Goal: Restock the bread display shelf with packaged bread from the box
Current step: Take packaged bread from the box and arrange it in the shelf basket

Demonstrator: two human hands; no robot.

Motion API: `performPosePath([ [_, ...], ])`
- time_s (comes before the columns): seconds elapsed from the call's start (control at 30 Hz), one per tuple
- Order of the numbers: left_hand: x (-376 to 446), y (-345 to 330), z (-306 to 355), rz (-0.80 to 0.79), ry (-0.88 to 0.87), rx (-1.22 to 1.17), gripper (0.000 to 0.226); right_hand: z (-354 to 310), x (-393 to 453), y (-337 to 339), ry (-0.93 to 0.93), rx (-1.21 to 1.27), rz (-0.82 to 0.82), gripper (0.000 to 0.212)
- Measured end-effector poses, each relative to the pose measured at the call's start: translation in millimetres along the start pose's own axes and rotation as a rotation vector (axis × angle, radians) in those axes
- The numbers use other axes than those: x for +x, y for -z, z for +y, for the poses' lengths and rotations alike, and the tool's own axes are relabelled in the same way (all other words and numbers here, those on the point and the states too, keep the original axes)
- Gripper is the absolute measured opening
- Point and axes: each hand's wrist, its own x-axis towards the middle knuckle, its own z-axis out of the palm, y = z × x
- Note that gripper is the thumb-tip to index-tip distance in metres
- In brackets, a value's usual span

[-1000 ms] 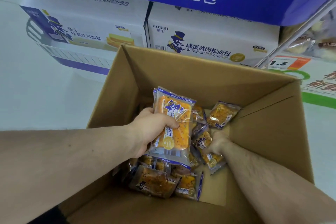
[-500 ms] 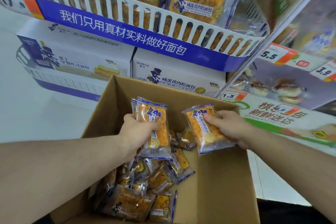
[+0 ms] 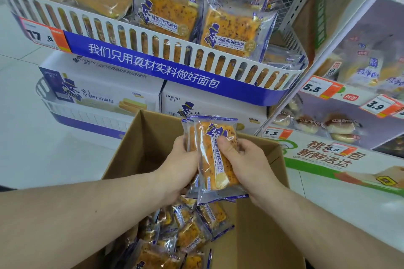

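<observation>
Bread packets: stacked upright above the cardboard box, below the shelf basket.
Grip: clasped by left hand and right hand together.
Risk: slick wrappers could slide apart when lifted.

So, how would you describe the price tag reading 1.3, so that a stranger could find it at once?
Start at the open cardboard box. Just beyond its far right corner, a white-and-orange price tag sits on the lowest shelf edge. Among the readable tags it alone reads 1.3; those higher up read 5.5 and 3.9.
</observation>
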Motion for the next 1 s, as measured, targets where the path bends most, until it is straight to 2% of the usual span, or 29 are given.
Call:
performPosePath([
  [0.17, -0.6, -3.6, -0.8, -0.052, 0.010, -0.099, 0.058, -2.5, -1.3, 0.7, -0.004, 0.041, 0.033, 0.062],
  [0.3, -12.2, -8.5, 6.6, -0.106, 0.009, -0.156, 0.045, -2.3, -1.5, 1.7, -0.025, 0.044, 0.071, 0.068],
  [0.37, -4.0, -10.5, 16.6, -0.110, 0.034, -0.117, 0.057, -1.9, -1.6, 1.3, -0.023, 0.029, 0.107, 0.072],
  [0.47, 2.0, -2.5, 19.9, -0.145, -0.059, -0.049, 0.068, -2.8, -2.8, 0.7, -0.013, 0.018, 0.138, 0.073],
  [0.53, 1.1, -8.2, 18.9, -0.138, 0.031, -0.009, 0.087, -6.9, -3.0, 1.3, -0.021, 0.032, 0.131, 0.073],
  [0.6, 1.3, -1.6, 10.3, -0.180, 0.043, -0.064, 0.094, -13.0, -2.4, 4.0, -0.045, 0.069, 0.105, 0.073],
  [0.67, 2.0, -2.2, 14.9, -0.169, 0.033, -0.161, 0.086, -19.7, -4.3, 6.7, -0.040, 0.100, 0.127, 0.076],
  [0.73, 4.1, -1.8, 25.6, -0.142, 0.034, -0.281, 0.071, -22.9, -6.8, 8.4, -0.030, 0.136, 0.236, 0.085],
  [0.77, 5.2, -2.0, 29.8, -0.116, 0.025, -0.328, 0.067, -22.7, -7.5, 8.8, -0.046, 0.199, 0.288, 0.086],
  [0.8, 4.6, -2.6, 33.6, -0.088, 0.005, -0.355, 0.067, -24.1, -9.9, 8.5, -0.069, 0.277, 0.318, 0.078],
  [0.87, 5.3, -2.9, 39.7, -0.035, -0.028, -0.379, 0.074, -28.6, -16.6, 3.9, -0.147, 0.408, 0.275, 0.055],
  [1.0, 9.0, -12.2, 44.6, 0.024, -0.064, -0.399, 0.090, -33.7, -23.3, -11.4, -0.263, 0.548, 0.022, 0.079],
])
